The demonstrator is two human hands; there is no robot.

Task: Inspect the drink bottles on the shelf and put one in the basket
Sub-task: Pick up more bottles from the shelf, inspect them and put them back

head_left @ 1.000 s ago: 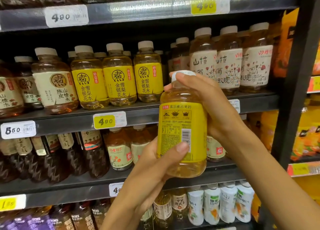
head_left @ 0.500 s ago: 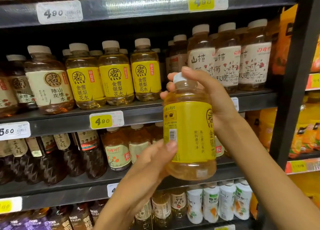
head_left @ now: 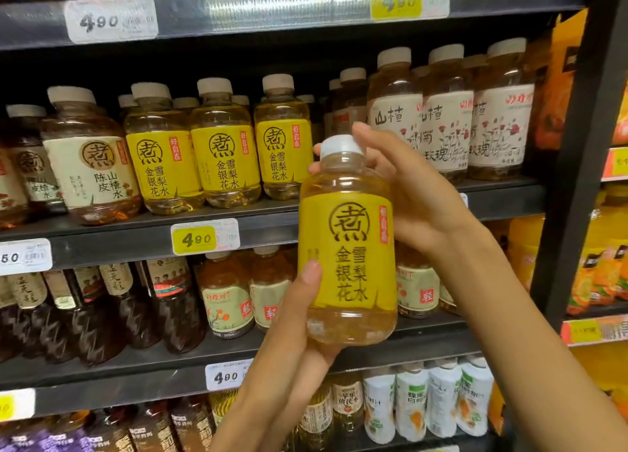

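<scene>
From the head camera, a yellow-labelled drink bottle [head_left: 348, 247] is being held upright in the air in front of the shelf [head_left: 272, 230], its label front facing the camera and its white cap on. The left hand [head_left: 295, 346] is cupping the bottle from below and behind, with the thumb lying against the left edge of the label, so its fingers are wrapping round the lower body. The right hand [head_left: 407, 196] is gripping the bottle's shoulder and neck from the right, fingers curling behind the cap. Behind the held bottle, to its left, three matching yellow bottles [head_left: 222, 159] are standing in a row on the shelf, with a cream-labelled amber bottle [head_left: 90, 166] further left. Behind the right hand, white-labelled bottles with red flower prints [head_left: 448, 122] are standing on the same shelf. Below the yellow row, a yellow price tag [head_left: 195, 239] is reading 4.90 on the shelf edge. No basket is showing here.
</scene>
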